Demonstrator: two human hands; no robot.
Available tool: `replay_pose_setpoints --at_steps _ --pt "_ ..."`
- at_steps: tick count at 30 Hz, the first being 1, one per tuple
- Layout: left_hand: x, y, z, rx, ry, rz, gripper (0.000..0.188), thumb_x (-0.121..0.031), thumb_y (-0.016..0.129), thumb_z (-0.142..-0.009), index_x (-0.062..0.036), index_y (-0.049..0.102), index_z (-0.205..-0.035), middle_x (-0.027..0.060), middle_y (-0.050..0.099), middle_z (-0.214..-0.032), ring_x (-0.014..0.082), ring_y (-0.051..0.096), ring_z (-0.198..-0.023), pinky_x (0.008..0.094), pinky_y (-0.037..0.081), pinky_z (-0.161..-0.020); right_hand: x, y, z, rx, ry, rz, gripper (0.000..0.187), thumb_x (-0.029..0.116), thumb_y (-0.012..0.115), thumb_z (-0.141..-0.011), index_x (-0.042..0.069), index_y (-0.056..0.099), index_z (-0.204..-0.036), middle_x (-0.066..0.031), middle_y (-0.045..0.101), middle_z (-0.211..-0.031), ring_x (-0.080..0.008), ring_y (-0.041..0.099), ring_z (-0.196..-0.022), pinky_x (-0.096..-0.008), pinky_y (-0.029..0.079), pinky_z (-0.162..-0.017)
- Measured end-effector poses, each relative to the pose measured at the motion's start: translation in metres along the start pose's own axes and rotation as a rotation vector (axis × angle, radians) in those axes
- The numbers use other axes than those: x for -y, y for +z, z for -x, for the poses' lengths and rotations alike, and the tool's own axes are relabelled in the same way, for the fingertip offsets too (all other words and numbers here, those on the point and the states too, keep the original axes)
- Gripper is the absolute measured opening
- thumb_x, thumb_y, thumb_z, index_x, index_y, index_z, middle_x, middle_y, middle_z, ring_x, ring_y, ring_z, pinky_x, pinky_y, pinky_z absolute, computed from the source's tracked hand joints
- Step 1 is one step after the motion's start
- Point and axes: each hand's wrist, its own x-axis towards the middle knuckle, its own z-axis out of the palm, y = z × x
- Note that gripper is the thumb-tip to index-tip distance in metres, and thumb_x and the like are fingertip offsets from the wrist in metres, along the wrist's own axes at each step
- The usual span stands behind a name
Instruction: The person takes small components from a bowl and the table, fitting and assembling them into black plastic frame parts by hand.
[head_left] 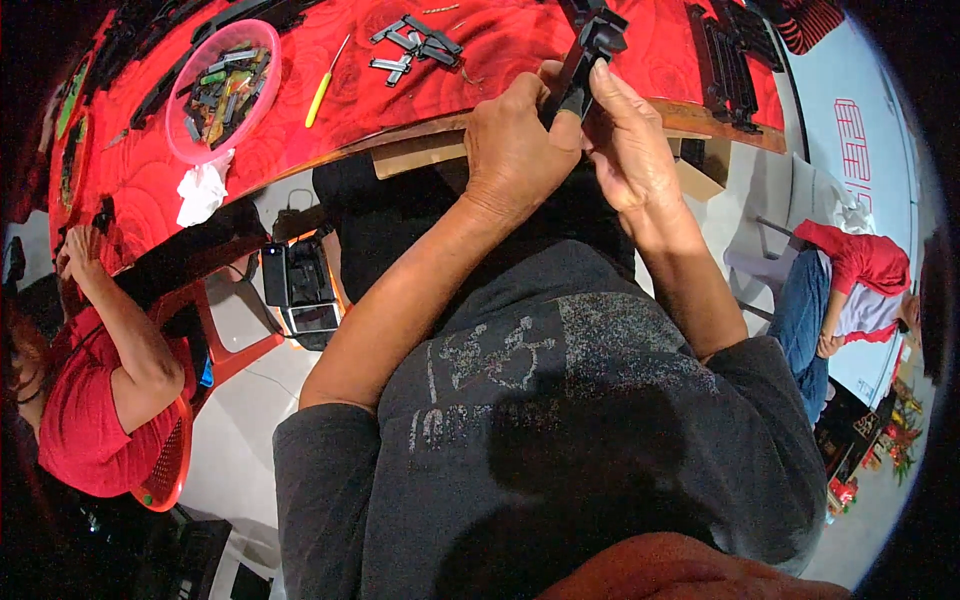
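Both my hands are closed round a long black plastic part [572, 80] at the table's near edge. It tilts up and away, and its far end runs out of the picture at the top. My left hand [522, 140] wraps its lower end. My right hand [632, 140] grips it from the other side, with the thumb pressed along a blocky black piece near the top. The fingers behind the part are hidden. Left of my hands, several small grey and black parts [412, 48] lie in a loose pile on the red cloth.
A yellow-handled screwdriver [320, 98] and a pink basket [276, 75] of small parts stand to the left, by a crumpled white tissue [203, 190]. Black strips [722, 65] are stacked at right. People in red sit left [110, 400] and right [868, 275]. A cardboard box [420, 155] is under the table.
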Motion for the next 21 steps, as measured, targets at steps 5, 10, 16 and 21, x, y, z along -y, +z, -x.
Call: replay_pose_setpoints --at_steps 5,10,16,21 --pt "0.004 0.006 -0.001 -0.016 -0.033 0.041 0.023 -0.022 0.063 -0.072 -0.0002 0.062 -0.078 0.0182 0.063 -0.067 0.0363 0.064 -0.066 0.0441 0.05 -0.064 0.003 0.007 0.001 -0.016 -0.006 -0.031 0.028 0.028 0.056 -0.096 0.003 0.067 -0.102 -0.0022 0.069 -0.089 -0.0069 0.062 -0.071 -0.0189 0.047 -0.059" --pt "0.012 0.016 -0.004 0.006 -0.122 0.229 0.022 -0.021 0.062 -0.072 0.0003 0.062 -0.075 0.0172 0.063 -0.065 0.0335 0.064 -0.063 0.042 0.05 -0.062 0.003 0.003 0.0 -0.027 -0.01 -0.027 0.028 0.027 0.056 -0.096 0.002 0.067 -0.102 -0.0021 0.068 -0.085 -0.0053 0.058 -0.066 -0.0184 0.045 -0.056" --pt "0.005 0.016 -0.004 0.02 -0.152 0.266 0.023 -0.022 0.061 -0.073 0.0007 0.063 -0.076 0.0174 0.063 -0.066 0.0325 0.064 -0.064 0.0411 0.05 -0.063 0.003 0.0 0.0 -0.027 -0.017 0.003 0.029 0.028 0.056 -0.095 0.002 0.068 -0.1 -0.0001 0.067 -0.081 -0.0029 0.049 -0.057 -0.0172 0.035 -0.049" --pt "0.01 0.02 -0.003 0.034 -0.145 0.26 0.023 -0.022 0.06 -0.075 0.0005 0.063 -0.078 0.0183 0.063 -0.068 0.035 0.064 -0.067 0.0433 0.049 -0.066 0.002 0.0 -0.001 -0.045 -0.013 0.005 0.029 0.028 0.056 -0.096 0.003 0.068 -0.1 0.0 0.067 -0.081 -0.0033 0.051 -0.059 -0.0172 0.037 -0.05"
